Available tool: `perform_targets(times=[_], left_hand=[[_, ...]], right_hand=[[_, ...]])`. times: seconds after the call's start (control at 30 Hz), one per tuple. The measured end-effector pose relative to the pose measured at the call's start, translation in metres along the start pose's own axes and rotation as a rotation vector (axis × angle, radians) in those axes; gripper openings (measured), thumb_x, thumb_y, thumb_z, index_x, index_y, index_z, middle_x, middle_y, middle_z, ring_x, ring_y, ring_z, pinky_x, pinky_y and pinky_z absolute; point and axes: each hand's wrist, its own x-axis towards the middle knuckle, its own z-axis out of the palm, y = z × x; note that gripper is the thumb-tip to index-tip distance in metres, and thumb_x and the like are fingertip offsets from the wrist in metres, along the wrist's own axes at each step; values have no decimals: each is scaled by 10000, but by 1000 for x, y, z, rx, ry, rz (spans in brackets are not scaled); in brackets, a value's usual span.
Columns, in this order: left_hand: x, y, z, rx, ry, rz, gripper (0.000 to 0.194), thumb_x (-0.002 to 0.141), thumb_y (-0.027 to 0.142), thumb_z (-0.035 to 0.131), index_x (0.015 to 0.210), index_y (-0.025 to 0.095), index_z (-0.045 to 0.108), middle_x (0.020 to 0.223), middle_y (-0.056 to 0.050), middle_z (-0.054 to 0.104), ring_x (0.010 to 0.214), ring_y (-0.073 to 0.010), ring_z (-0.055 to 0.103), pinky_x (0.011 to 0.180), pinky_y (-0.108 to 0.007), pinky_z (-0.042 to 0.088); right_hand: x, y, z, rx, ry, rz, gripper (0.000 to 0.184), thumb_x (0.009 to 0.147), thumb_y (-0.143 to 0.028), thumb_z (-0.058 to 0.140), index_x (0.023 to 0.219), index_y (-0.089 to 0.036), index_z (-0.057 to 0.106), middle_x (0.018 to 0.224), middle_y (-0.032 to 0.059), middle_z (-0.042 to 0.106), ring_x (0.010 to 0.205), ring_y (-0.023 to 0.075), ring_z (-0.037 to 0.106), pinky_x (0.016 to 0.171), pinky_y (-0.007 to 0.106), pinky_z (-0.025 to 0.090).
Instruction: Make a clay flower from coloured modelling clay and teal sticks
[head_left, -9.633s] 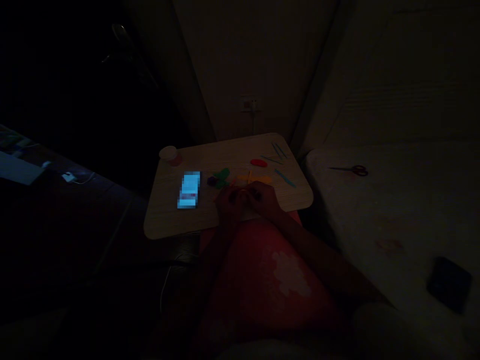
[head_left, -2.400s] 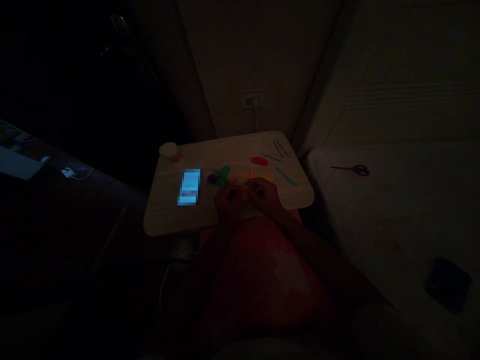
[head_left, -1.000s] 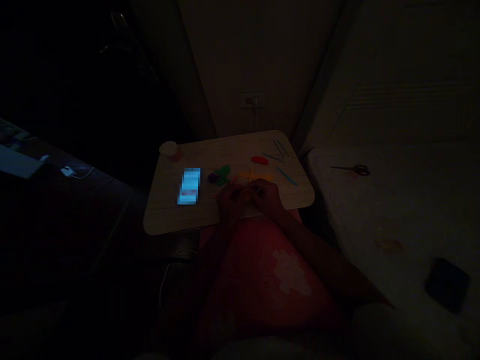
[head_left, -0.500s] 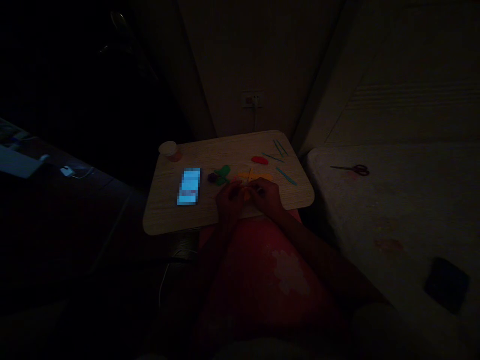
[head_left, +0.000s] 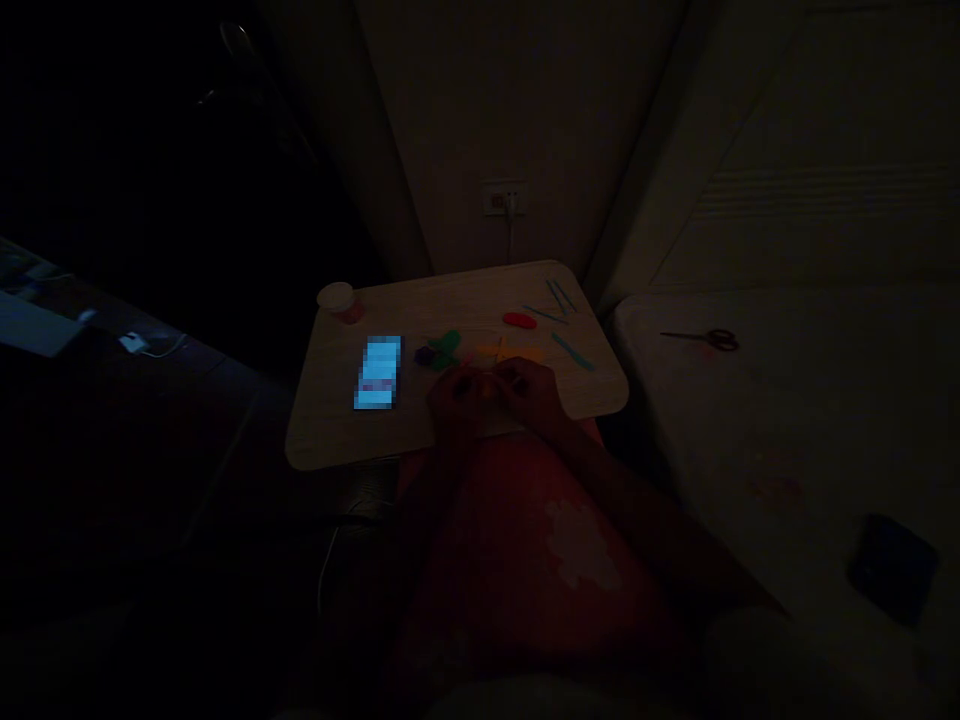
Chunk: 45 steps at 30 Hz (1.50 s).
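Observation:
In very dim light, my left hand [head_left: 454,398] and my right hand [head_left: 529,385] meet near the front edge of a small wooden-topped table [head_left: 330,430]. Their fingers pinch a small orange piece of modelling clay [head_left: 489,387] between them, mostly hidden by the fingertips. Just beyond lies flat yellow-orange clay [head_left: 517,353]. Left of it sit a green clay lump [head_left: 445,345] and a dark purple one [head_left: 424,356]. A red clay roll [head_left: 520,321] rests farther back.
A lit phone [head_left: 379,372] and a clear cup [head_left: 340,300] stand on the left. Thin blue sticks [head_left: 573,351] lie at the right. Scissors [head_left: 709,340] rest on the pale surface [head_left: 735,420] beside the table. A socket with a plugged cord [head_left: 506,198] is behind.
Both hands stay together around the orange clay, with small finger shifts; my left hand moves slightly left. The picture is darker. Other things stay where they were.

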Motion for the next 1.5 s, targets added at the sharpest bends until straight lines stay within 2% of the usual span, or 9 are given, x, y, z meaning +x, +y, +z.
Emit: perform_targets(times=[0.1, 0.23, 0.47, 0.7, 0.83, 1.03, 1.17, 1.33, 1.5], left_hand=[[-1, -1, 2, -42, -54, 15, 177, 833, 296, 732, 961, 176, 755, 1006, -72, 775, 921, -202, 727, 840, -311, 589], [-2, -2, 1, -16, -111, 58, 137, 848, 289, 730, 933, 187, 767, 947, -55, 775, 904, -197, 724, 872, -320, 576], [-1, 0, -1, 14, -6, 1, 128, 837, 297, 731, 822, 170, 731, 812, -33, 740, 761, -173, 693, 719, -263, 557], [-2, -2, 1, -37, -75, 55, 200, 839, 313, 744, 996, 190, 742, 991, -62, 763, 889, -194, 722, 839, -310, 583], [-2, 0, -1, 31, -106, 120, 98, 862, 284, 719, 892, 203, 763, 913, -45, 764, 910, -203, 716, 935, -356, 560], [-1, -2, -2, 43, -43, 46, 85, 846, 258, 706, 829, 190, 756, 852, -36, 752, 856, -195, 705, 873, -329, 566], [0, -3, -1, -3, 4, -22, 128, 844, 302, 706, 825, 179, 739, 854, -39, 749, 850, -192, 706, 830, -308, 573], [-1, -3, 0, -51, -44, -15, 230, 843, 323, 713, 1027, 187, 742, 1030, -74, 763, 943, -207, 721, 863, -325, 588], [-1, -1, -1, 34, -83, 41, 93, 843, 255, 702, 876, 191, 760, 924, -54, 763, 923, -210, 713, 868, -338, 575]], right_hand=[[0, 1, -1, -16, 30, -28, 131, 895, -322, 658, 877, -203, 710, 838, 52, 731, 729, 177, 666, 652, 281, 518], [1, 0, -3, -19, 29, -91, 128, 908, -298, 643, 863, -208, 722, 827, 55, 724, 747, 185, 671, 685, 300, 528], [0, -2, -1, 12, -1, -20, 170, 900, -354, 668, 959, -203, 721, 889, 66, 744, 747, 183, 676, 641, 281, 527], [0, 0, -3, -16, 15, -50, 164, 913, -344, 666, 838, -205, 711, 800, 45, 723, 712, 175, 660, 680, 291, 523], [0, 0, -3, -29, 3, -82, 146, 910, -308, 664, 823, -201, 713, 807, 51, 717, 729, 178, 656, 703, 300, 522], [0, -2, -1, -50, -12, -103, 122, 903, -307, 648, 917, -200, 705, 855, 59, 725, 772, 183, 661, 724, 300, 526], [0, -4, -1, -27, -36, -33, 156, 879, -344, 676, 918, -192, 678, 817, 45, 715, 704, 166, 646, 646, 271, 501], [1, -2, -1, -69, -41, 6, 195, 899, -362, 646, 798, -197, 664, 688, 14, 659, 608, 147, 588, 588, 263, 453], [2, -1, -1, -72, -21, -48, 143, 883, -326, 645, 873, -195, 701, 785, 47, 702, 688, 169, 621, 655, 283, 494]])
